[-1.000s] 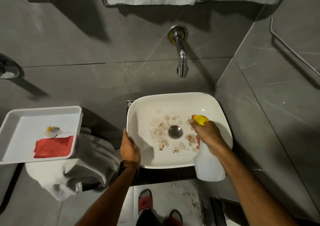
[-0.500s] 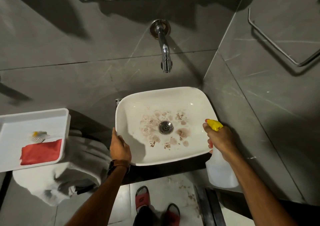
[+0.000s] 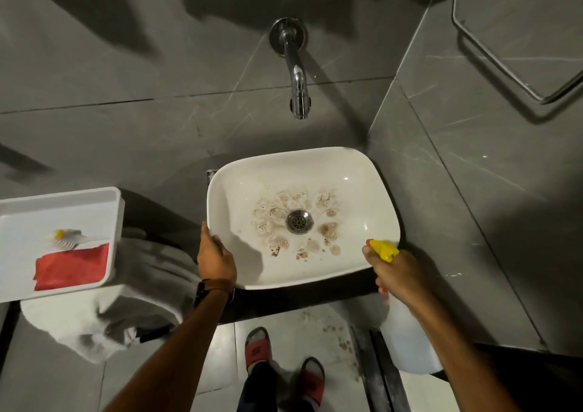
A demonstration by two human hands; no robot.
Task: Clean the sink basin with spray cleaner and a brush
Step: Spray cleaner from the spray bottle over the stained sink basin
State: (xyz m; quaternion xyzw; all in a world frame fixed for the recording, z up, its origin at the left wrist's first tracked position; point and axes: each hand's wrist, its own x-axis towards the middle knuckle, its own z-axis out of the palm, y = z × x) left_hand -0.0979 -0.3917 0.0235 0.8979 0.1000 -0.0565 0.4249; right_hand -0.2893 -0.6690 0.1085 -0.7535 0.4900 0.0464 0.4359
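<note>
A white sink basin (image 3: 372,190) sits in the middle, with brown stains scattered around its metal drain (image 3: 299,220). My left hand (image 3: 216,258) grips the basin's front-left rim. At the front-right rim my right hand (image 3: 400,277) holds a white spray bottle (image 3: 407,345) with a yellow nozzle (image 3: 383,249) that points into the basin. A small brush (image 3: 67,238) with a yellow end lies in a white tray (image 3: 56,203) at the left, beside a red cloth (image 3: 72,266).
A chrome tap (image 3: 296,74) sticks out of the grey tiled wall above the basin. A white towel (image 3: 132,298) is heaped under the tray. A metal rail (image 3: 504,64) runs along the right wall. Below are my feet in red sandals (image 3: 258,348).
My right hand has pulled the spray bottle back from over the drain to the basin's front-right rim. My left hand has kept its grip on the rim.
</note>
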